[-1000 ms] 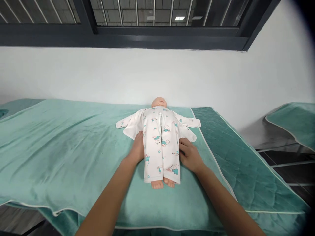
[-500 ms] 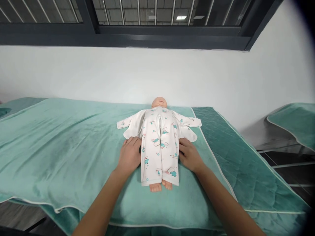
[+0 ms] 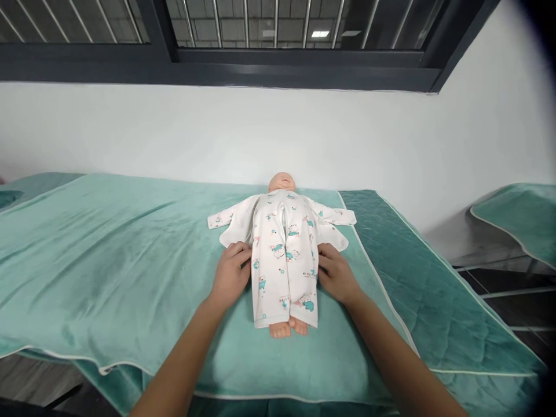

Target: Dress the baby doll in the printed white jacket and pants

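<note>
A baby doll (image 3: 282,180) lies on its back, head toward the wall, its bare feet (image 3: 288,328) showing at the near end. White baby trousers (image 3: 284,272) printed with small teal and pink figures cover its body and legs, with a slit at the upper middle. Beneath them a matching baby jacket (image 3: 332,233) spreads out, sleeves stretched to both sides. At the trousers' left edge my left hand (image 3: 234,271) is closed with curled fingers. My right hand (image 3: 336,272) pinches the opposite edge. The fingertips of both hands are partly hidden by the cloth.
A light green blanket (image 3: 130,260) covers the bed under the doll. On the right lies a darker quilted cover (image 3: 412,278). Behind are a white wall (image 3: 195,136) and a barred window (image 3: 278,69). Another green-covered surface (image 3: 521,214) with metal rails stands at far right.
The lower trousers and the doll's feet have shifted slightly right. My left hand has moved a little right with its edge of the cloth; my right hand has barely moved.
</note>
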`<state>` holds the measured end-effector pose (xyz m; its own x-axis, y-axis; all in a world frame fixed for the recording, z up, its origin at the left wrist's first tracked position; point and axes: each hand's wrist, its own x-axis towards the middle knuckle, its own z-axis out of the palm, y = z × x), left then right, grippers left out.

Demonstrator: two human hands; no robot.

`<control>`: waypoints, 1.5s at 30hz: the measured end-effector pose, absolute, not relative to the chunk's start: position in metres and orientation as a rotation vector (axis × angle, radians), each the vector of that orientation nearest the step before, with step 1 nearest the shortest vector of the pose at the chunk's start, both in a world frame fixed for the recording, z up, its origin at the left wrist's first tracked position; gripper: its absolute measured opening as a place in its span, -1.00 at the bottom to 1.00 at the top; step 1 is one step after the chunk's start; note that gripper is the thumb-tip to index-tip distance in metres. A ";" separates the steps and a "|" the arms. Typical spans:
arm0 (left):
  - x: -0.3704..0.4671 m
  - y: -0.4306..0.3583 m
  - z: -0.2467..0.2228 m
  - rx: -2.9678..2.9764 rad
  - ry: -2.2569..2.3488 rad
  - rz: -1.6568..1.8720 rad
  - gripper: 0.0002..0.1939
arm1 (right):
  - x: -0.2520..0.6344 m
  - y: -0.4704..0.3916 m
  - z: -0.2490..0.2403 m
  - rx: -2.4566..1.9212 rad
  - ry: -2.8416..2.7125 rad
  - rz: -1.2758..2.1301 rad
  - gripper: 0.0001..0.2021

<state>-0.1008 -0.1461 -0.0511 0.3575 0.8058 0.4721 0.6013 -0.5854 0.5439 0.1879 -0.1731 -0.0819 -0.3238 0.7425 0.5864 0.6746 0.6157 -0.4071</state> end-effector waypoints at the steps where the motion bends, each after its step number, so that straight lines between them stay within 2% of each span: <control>1: -0.102 -0.146 -0.052 2.352 1.243 1.036 -0.74 | 0.188 -0.173 -0.082 -1.106 -2.079 0.108 -0.78; 10: -0.104 -0.155 -0.055 2.566 1.353 0.705 -0.81 | 0.186 -0.179 -0.076 -1.181 -2.213 0.004 -0.84; 15: -0.119 -0.146 -0.055 2.370 1.339 0.900 -0.78 | 0.187 -0.196 -0.070 -1.251 -2.327 0.030 -0.84; 19: -0.136 -0.116 -0.061 2.188 1.730 1.028 -0.67 | 0.196 -0.194 -0.062 -1.230 -2.304 0.165 -0.81; 23: -0.140 -0.085 -0.065 2.072 2.107 0.853 -0.54 | 0.218 -0.155 -0.062 -1.470 -1.963 0.093 -0.82; 26: -0.135 -0.071 -0.062 2.022 2.163 0.777 -0.68 | 0.235 -0.119 -0.068 -1.826 -1.750 -0.048 -0.73; 30: -0.130 -0.063 -0.050 1.782 1.922 0.944 -0.78 | 0.245 -0.090 -0.071 -2.074 -1.789 -0.058 -0.63; 33: -0.128 -0.060 -0.042 1.747 1.920 1.011 -0.76 | 0.242 -0.080 -0.067 -2.059 -1.833 0.031 -0.66; 37: -0.125 -0.060 -0.048 1.989 2.196 0.770 -0.63 | 0.238 -0.066 -0.062 -1.892 -1.824 0.206 -0.78; 39: -0.126 -0.060 -0.056 1.990 2.247 0.712 -0.65 | 0.240 -0.061 -0.059 -1.874 -1.745 0.315 -0.72; 42: -0.131 -0.062 -0.056 1.772 2.032 0.911 -0.77 | 0.244 -0.060 -0.043 -1.863 -1.691 0.453 -0.58; 45: -0.130 -0.065 -0.031 1.614 1.715 1.070 -0.73 | 0.239 -0.068 -0.010 -1.662 -1.667 0.725 -0.55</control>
